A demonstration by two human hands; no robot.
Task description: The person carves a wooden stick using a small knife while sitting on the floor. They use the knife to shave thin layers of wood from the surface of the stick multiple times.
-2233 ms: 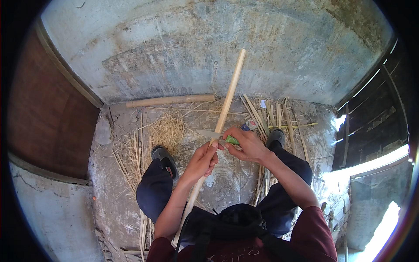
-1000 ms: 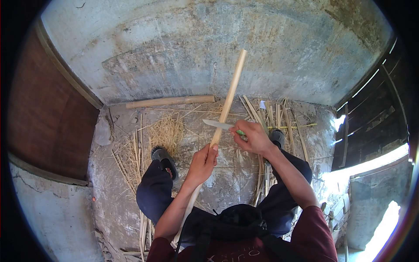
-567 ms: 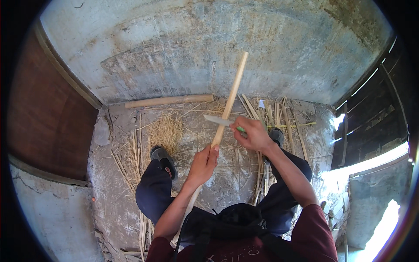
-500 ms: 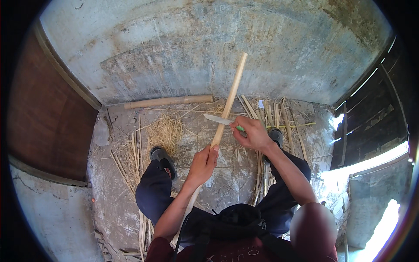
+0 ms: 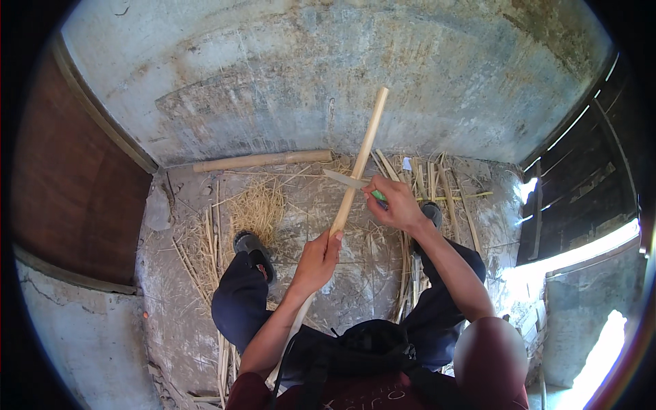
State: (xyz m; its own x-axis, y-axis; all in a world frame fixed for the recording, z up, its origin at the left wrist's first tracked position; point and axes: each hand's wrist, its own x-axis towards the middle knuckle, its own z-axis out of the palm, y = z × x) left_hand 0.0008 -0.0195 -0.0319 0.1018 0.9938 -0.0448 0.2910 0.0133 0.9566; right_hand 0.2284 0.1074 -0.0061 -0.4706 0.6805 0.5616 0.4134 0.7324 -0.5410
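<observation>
A long, pale bamboo strip (image 5: 370,133) slants up and away from my body, its far end raised in front of the wall. My left hand (image 5: 318,262) is wrapped round its lower part, and the near end runs back under my left forearm. In my right hand (image 5: 396,203) is a knife (image 5: 345,180) with a green handle, gripped in closed fingers. The blade points left and lies across the strip, a short way beyond my left hand. Whether the edge bites into the strip I cannot tell.
A thick bamboo pole (image 5: 263,160) lies along the base of the wall (image 5: 273,89). Curled shavings (image 5: 256,208) are heaped by my left foot. Several split strips (image 5: 447,195) lie around my right foot. A brown panel (image 5: 82,171) stands at the left.
The knife and my right hand have shifted slightly, with the blade a little higher on the strip. The strip's far end has dipped slightly. My left hand keeps its grip.
</observation>
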